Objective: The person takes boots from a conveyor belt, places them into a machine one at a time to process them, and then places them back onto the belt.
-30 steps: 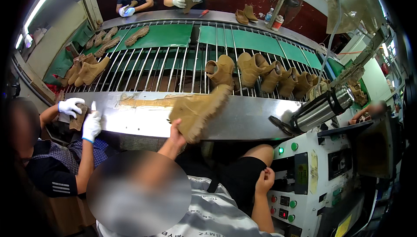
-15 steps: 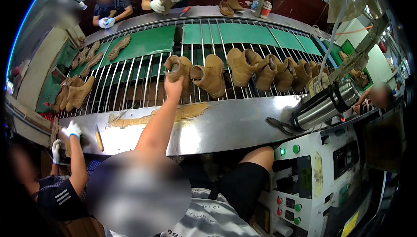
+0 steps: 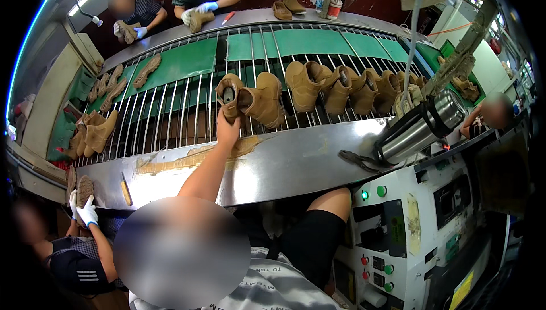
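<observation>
My left hand (image 3: 228, 130) reaches over the near metal edge, its fingers closed around the lower end of a tan ankle boot (image 3: 228, 95). The boot's opening faces me, and it stands over the roller rack. Right beside it is another tan boot (image 3: 265, 101), tipped with its opening towards the held one; the two look to be touching or nearly so. Farther right, several similar boots (image 3: 304, 87) stand in a row. My right hand does not show.
Metal rollers (image 3: 165, 102) carry green sheets (image 3: 176, 60) and loose soles (image 3: 147, 71). On the near ledge lie a yellow-handled tool (image 3: 125, 190), pliers (image 3: 358, 160) and a steel flask (image 3: 424, 128). A control box (image 3: 398, 219) stands right. Co-workers' gloved hands (image 3: 88, 212) hold soles and boots.
The held boot has turned, its toe no longer showing to the right, and sits closer to its neighbour. My view has shifted slightly. At lower left, a co-worker's gloved hands now hold a sole.
</observation>
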`<state>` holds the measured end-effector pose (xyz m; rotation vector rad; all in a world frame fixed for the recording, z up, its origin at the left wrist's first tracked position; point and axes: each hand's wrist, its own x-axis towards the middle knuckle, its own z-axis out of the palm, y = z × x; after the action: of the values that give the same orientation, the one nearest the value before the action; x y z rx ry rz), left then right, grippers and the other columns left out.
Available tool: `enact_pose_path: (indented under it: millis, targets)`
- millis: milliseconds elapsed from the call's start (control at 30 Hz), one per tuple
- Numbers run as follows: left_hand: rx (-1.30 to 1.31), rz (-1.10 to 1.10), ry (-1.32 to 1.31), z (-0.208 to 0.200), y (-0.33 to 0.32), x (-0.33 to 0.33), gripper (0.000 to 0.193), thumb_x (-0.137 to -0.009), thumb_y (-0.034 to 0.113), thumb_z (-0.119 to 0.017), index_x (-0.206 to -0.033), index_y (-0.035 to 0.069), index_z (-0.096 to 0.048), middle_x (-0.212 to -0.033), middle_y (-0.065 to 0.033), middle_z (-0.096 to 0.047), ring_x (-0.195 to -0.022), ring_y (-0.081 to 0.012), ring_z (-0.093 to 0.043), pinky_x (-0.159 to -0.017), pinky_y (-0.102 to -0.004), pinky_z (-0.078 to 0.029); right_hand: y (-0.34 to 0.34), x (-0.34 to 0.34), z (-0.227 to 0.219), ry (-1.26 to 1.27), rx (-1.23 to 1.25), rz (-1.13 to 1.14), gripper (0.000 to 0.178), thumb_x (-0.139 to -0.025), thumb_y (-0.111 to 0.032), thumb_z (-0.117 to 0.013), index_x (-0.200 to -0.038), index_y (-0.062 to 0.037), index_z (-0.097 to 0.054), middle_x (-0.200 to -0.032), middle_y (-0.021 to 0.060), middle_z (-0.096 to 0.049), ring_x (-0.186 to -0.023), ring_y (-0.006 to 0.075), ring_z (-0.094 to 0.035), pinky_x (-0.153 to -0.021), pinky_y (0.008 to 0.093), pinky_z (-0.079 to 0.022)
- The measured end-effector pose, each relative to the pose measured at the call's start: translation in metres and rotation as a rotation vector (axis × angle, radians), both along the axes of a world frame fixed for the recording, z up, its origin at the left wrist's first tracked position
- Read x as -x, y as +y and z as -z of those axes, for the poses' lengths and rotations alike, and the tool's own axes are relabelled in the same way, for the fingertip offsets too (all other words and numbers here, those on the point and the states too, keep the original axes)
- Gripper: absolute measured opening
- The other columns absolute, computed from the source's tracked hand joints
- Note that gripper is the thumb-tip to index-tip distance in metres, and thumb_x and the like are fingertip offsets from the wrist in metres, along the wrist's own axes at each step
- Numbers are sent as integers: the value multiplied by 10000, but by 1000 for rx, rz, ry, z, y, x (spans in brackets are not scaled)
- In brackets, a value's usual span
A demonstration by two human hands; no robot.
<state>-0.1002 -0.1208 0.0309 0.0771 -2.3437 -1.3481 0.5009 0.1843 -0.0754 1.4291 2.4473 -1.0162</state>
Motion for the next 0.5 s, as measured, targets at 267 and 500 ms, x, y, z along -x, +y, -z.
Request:
enact_pose_path:
  millis: [267, 500]
  targets:
    - [642, 6, 135, 33, 40, -109, 404, -789, 203, -579, -1137, -3, -583, -1269, -229, -541, -1213, -400, -467, -1059, -512, -314, 9, 3, 3, 127, 10, 3, 270, -904, -182, -554, -1082, 7, -628, -1044, 209, -659, -910, 321, -622, -821, 407, -477]
    - [624, -3, 94, 28, 39, -106, 424, -760, 225, -613, -1119, 1, -592, -1283, -220, -538, -1224, -392, -457, -1047, -485, -331, 30, 65, -21, 302, -33, 11, 275, -904, -192, -552, -1078, 5, -633, -1040, 208, -659, -904, 321, -613, -827, 409, -473]
